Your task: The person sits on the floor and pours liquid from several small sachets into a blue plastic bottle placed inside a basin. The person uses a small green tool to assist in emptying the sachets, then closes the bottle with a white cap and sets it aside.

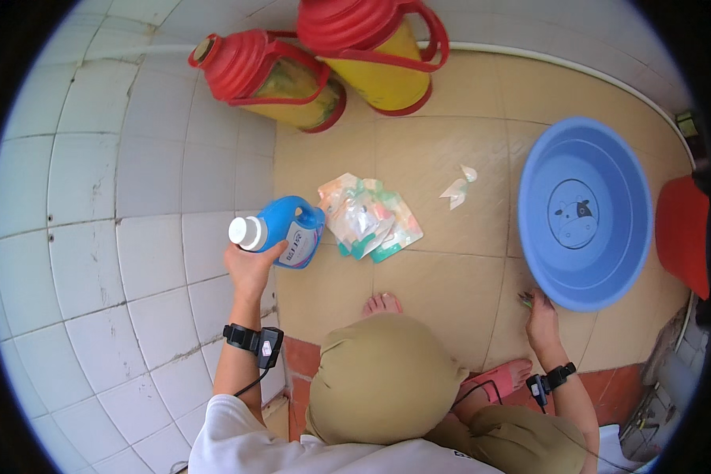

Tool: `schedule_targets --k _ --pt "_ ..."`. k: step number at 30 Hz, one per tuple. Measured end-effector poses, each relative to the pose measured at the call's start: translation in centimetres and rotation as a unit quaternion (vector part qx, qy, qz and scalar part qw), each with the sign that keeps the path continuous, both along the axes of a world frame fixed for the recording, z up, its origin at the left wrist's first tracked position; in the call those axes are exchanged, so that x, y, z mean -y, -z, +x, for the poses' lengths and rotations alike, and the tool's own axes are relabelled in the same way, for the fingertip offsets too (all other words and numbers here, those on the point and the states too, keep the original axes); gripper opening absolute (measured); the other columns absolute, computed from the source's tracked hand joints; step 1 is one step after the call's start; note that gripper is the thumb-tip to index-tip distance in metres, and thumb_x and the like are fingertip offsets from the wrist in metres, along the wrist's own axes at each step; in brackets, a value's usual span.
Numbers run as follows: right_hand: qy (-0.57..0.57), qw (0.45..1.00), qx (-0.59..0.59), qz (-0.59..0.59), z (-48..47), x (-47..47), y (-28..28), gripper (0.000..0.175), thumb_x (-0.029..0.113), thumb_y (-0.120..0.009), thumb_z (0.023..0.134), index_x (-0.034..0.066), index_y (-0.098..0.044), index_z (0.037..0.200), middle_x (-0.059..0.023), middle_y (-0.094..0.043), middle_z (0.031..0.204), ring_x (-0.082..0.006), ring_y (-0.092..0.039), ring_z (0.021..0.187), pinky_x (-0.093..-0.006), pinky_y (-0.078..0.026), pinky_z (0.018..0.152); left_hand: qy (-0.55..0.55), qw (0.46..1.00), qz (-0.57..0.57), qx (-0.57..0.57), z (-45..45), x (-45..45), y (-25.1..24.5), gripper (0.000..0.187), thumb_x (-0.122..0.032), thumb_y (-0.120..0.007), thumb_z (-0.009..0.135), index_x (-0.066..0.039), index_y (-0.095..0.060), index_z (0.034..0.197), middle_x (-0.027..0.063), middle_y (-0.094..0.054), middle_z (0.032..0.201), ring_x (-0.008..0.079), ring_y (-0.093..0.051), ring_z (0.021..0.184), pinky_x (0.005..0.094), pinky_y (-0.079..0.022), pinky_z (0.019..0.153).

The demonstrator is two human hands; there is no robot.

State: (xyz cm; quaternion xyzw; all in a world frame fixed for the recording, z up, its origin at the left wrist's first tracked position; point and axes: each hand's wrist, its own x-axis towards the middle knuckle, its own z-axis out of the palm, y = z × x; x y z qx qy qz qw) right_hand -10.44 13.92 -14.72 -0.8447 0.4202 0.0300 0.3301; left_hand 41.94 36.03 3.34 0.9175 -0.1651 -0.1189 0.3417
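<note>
My left hand (253,266) grips a blue plastic detergent bottle (293,228) with a white cap, tilted so the cap faces left. Its label bears writing. Just right of the bottle, several flattened plastic refill pouches (364,216) in white, orange and green lie in a pile on the tiled floor. At the lower rim of a blue plastic basin (610,178), my right hand (543,326) holds a small tool (526,299) with a green part, mostly hidden by the fingers. A cow's face decorates the basin's bottom.
Two red and yellow thermos flasks, a left one (296,89) and a right one (385,65), stand by the far wall. Torn plastic scraps (457,191) lie mid-floor. A red container (681,234) is right of the basin. A white tiled wall (154,249) rises at left.
</note>
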Motion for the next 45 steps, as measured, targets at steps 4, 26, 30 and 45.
schedule_targets --k 4,26,30,45 --pt "0.035 0.997 0.022 0.061 1.4 -0.1 -1.5 0.040 -0.004 -0.053 0.086 -0.0032 -0.052 0.126 -0.0324 -0.062 0.111 -0.0510 -0.059 0.103 -0.0509 -0.050 0.086 -0.076 0.997 0.012 -0.029 -0.1 -4.3 2.1 0.053 -0.010 -0.091 0.061 0.004 -0.067 0.107 0.0114 -0.072 0.102 0.0205 -0.068 0.091 0.0356 -0.056 0.083" --pt "0.116 0.991 0.060 0.005 2.2 1.2 -1.6 0.027 0.015 -0.072 0.093 -0.0063 -0.067 0.108 -0.0225 -0.071 0.097 -0.0376 -0.068 0.089 -0.0425 -0.053 0.081 -0.083 0.992 -0.075 0.064 -0.8 -11.3 2.8 0.046 -0.014 -0.087 0.080 0.003 -0.061 0.114 0.0084 -0.061 0.115 0.0192 -0.061 0.107 0.0363 -0.049 0.101" --pt "0.152 0.983 0.094 0.044 2.7 1.3 -1.6 0.026 0.015 -0.071 0.093 -0.0063 -0.067 0.108 -0.0216 -0.071 0.102 -0.0357 -0.069 0.092 -0.0419 -0.053 0.084 -0.054 0.995 -0.030 0.073 0.0 -12.2 2.5 0.044 -0.017 -0.086 0.081 0.001 -0.062 0.113 0.0070 -0.061 0.111 0.0170 -0.059 0.105 0.0368 -0.050 0.096" --pt "0.097 0.993 0.047 0.051 1.9 1.6 -2.1 0.029 0.022 -0.076 0.086 0.0016 -0.071 0.106 -0.0144 -0.073 0.094 -0.0354 -0.068 0.090 -0.0449 -0.052 0.084 0.370 0.912 -0.006 0.178 -5.5 13.0 5.5 0.051 -0.009 -0.079 0.078 -0.006 -0.061 0.125 0.0171 -0.056 0.129 0.0378 -0.054 0.119 0.0437 -0.046 0.101"
